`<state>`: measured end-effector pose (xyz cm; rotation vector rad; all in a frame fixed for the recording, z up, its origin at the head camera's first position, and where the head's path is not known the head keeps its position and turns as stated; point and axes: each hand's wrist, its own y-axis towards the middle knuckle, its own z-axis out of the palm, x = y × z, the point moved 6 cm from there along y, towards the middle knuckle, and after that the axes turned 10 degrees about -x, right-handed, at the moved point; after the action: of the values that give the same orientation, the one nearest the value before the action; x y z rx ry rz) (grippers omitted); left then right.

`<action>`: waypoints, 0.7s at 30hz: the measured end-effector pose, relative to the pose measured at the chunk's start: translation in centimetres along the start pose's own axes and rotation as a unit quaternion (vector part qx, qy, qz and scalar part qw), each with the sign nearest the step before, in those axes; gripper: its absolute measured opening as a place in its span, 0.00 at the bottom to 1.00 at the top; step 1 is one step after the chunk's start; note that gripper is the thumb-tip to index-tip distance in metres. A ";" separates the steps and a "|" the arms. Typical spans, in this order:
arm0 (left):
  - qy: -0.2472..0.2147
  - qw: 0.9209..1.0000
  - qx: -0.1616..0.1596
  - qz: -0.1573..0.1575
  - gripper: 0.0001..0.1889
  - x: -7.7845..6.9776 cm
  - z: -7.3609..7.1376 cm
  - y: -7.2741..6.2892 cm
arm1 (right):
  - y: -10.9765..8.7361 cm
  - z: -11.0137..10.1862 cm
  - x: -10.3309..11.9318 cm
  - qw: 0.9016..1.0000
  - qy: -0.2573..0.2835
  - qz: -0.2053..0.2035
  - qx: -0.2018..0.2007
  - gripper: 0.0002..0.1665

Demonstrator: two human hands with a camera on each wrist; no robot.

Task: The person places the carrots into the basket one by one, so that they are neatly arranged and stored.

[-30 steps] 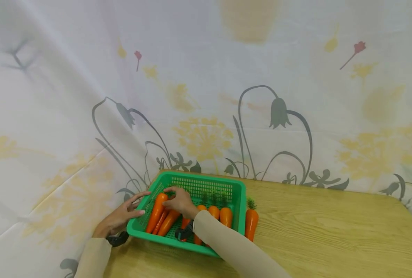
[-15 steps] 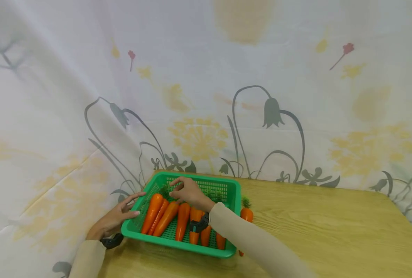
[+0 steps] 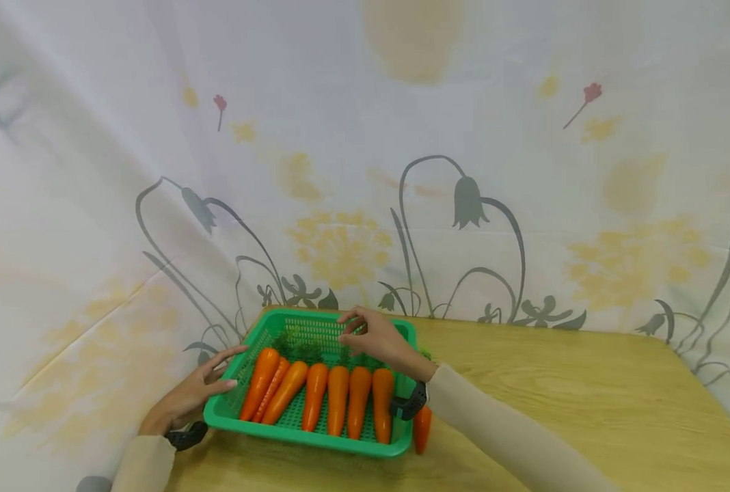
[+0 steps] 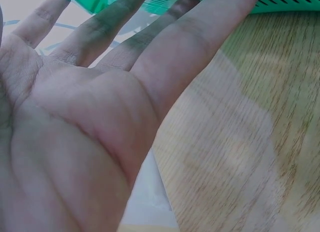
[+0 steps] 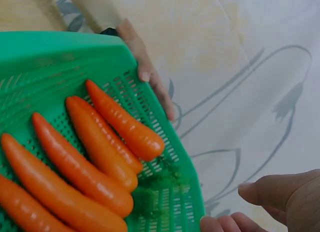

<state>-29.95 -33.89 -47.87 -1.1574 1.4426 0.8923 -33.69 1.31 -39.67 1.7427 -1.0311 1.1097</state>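
Observation:
A green plastic basket (image 3: 303,443) stands on the wooden table. Several orange carrots (image 3: 337,403) lie side by side in it, their leafy green tops (image 5: 155,192) toward the far side. My left hand (image 3: 186,393) rests against the basket's left rim, thumb at the edge and fingers along the outside. In the left wrist view its fingers (image 4: 185,47) reach fairly straight to the basket. Above the basket's far right part is my right hand (image 3: 380,338), fingers loosely bent and holding nothing. Another carrot (image 3: 422,430) lies outside, beside the right wall, partly hidden by the right wrist.
Wooden table surface (image 3: 556,396) extends to the right of the basket. Behind and to the left hangs a pale cloth (image 3: 340,137) printed with flowers. Dark straps (image 3: 409,403) sit on both wrists.
My right hand has moved right and up from the carrots at the basket's left side, uncovering the row. The left hand stays at the rim. The head view has shifted slightly.

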 end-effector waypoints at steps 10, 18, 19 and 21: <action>0.008 1.000 0.010 0.009 0.36 0.1 0.0 -0.4 | -3.0 -3.5 -1.6 0.998 -0.055 -0.041 -0.018 0.17; 0.019 1.000 0.002 0.013 0.35 0.0 0.0 -0.4 | -5.0 -6.1 -3.3 0.997 -0.046 -0.042 -0.050 0.18; 0.021 1.000 0.001 0.014 0.35 0.0 0.0 -0.3 | -5.2 -6.4 -3.4 0.996 -0.046 -0.043 -0.057 0.18; 0.020 1.000 0.000 0.016 0.35 0.0 0.0 -0.2 | -5.7 -7.1 -3.7 0.996 -0.047 -0.041 -0.071 0.17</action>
<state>-29.76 -33.95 -47.83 -1.1608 1.4976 0.8946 -31.45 10.47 -42.23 1.7205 -1.0581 0.8899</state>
